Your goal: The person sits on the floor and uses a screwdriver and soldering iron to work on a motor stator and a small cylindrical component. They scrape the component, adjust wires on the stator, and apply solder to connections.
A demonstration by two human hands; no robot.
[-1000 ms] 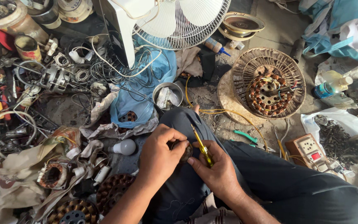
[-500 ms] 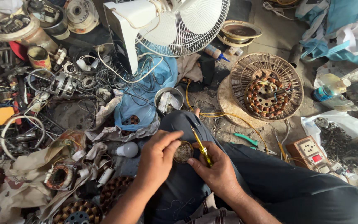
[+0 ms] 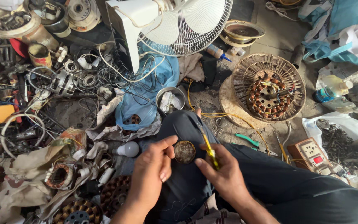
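Left hand (image 3: 153, 168) pinches one small round tin (image 3: 185, 151), lower centre, over knee. Right hand (image 3: 224, 174) grips one yellow-handled screwdriver (image 3: 208, 148), tip up. One bulb (image 3: 128, 149) left of hands. One white fan (image 3: 175, 20) top centre; one wound stator (image 3: 268, 92) upper right.

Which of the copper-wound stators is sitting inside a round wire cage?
The stator at upper right, ringed by the wire cage. The stators at lower left lie bare among rags.

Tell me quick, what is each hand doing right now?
Left hand: closed on a small round tin, pinched at its rim.
Right hand: closed around a yellow-handled tool.
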